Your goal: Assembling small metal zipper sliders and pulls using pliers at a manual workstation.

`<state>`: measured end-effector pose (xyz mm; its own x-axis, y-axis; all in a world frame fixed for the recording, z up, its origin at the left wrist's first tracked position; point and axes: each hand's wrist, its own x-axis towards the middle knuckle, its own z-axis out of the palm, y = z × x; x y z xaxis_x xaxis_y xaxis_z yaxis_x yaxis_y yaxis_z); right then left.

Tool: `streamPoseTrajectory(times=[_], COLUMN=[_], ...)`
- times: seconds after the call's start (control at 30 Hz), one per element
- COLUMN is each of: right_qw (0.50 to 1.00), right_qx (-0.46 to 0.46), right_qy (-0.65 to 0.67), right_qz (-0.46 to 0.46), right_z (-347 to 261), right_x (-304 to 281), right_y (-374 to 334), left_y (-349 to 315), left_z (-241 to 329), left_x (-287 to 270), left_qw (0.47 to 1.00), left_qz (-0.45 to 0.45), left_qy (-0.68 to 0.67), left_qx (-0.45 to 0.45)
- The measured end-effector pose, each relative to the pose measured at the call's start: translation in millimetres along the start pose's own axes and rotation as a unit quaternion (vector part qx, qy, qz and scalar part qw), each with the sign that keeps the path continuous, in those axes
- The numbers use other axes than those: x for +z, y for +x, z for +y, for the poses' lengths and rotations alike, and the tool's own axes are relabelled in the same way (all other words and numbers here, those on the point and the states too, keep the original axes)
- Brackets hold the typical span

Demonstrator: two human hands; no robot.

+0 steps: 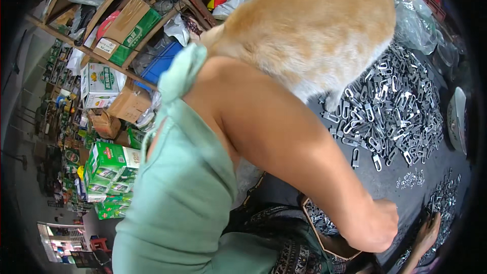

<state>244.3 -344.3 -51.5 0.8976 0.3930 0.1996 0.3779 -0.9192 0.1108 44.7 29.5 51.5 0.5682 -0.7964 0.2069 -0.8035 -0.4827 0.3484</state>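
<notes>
A person in a pale green sleeveless top [177, 198] fills the middle of the view, seen from behind and above, the bare upper arm [284, 147] running down toward the lower right; over the shoulder sits one ginger-and-white cat [314, 25], its paw reaching the edge of the metal heap. Behind, on the left, slanted wooden shelves [101, 15] carry cartons; at least three green-and-white boxes [109, 165] are stacked at the lower left, one more green-and-white carton [99, 83] stands above them, and two brown cardboard boxes [129, 104] lie near it; one blue crate [162, 63] shows between the shelves.

On the dark table [390, 182] at the right lies one large heap of flat silver metal parts [393, 106], too many to count, each with a slot; a smaller scatter of tiny silver pieces [411, 178] lies below it, apart from the heap, and a strip of more parts [446, 198] runs along the right edge. One open cardboard box [319, 223] with metal pieces stands at the table's near edge, beside the arm.

One hand [428, 233] shows at the lower right, fingers stretched out flat and loose near the strip of parts, clasping nothing visible; which hand it is, and whose, cannot be told; the arm's own hand is hidden behind the elbow [378, 226], so its grip cannot be told.
</notes>
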Motion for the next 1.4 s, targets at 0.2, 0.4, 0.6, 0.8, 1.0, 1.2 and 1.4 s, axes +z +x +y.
streamPoseTrajectory(times=[0.2, 0.4, 0.6, 0.8, 1.0, 1.2, 1.4], right_qw=[0.999, 0.993, 0.873, 0.839, 0.739, 0.826, 0.85], right_qx=[-0.028, -0.043, 0.038, 0.046, 0.166, 0.018, -0.003], right_qy=[-0.029, -0.067, 0.483, 0.53, 0.65, 0.55, 0.522], right_qz=[-0.028, -0.085, -0.061, -0.116, -0.053, -0.121, -0.076], right_z=[-54.9, -78.1, -20.9, -183.5, -182.4, -190.9, -182.3], right_x=[-53.7, -87.0, -28.0, -113.2, -101.2, -117.5, -113.7], right_y=[-1.1, -1.0, -74.6, -134.6, -133.7, -119.7, -125.6], left_y=[13.7, 19.9, 9.3, 5.6, -3.0, -6.9, -9.4], left_z=[7.5, 9.0, 37.6, 43.2, 40.9, 40.3, 39.3], left_x=[42.7, 72.7, 106.8, 101.8, 96.9, 97.8, 85.2], left_qw=[0.998, 0.962, 0.786, 0.743, 0.741, 0.739, 0.725], left_qz=[0.037, 0.128, 0.349, 0.394, 0.376, 0.368, 0.353], left_qy=[-0.054, -0.232, -0.485, -0.497, -0.513, -0.523, -0.55], left_qx=[-0.024, -0.059, -0.156, -0.215, -0.216, -0.213, -0.216])
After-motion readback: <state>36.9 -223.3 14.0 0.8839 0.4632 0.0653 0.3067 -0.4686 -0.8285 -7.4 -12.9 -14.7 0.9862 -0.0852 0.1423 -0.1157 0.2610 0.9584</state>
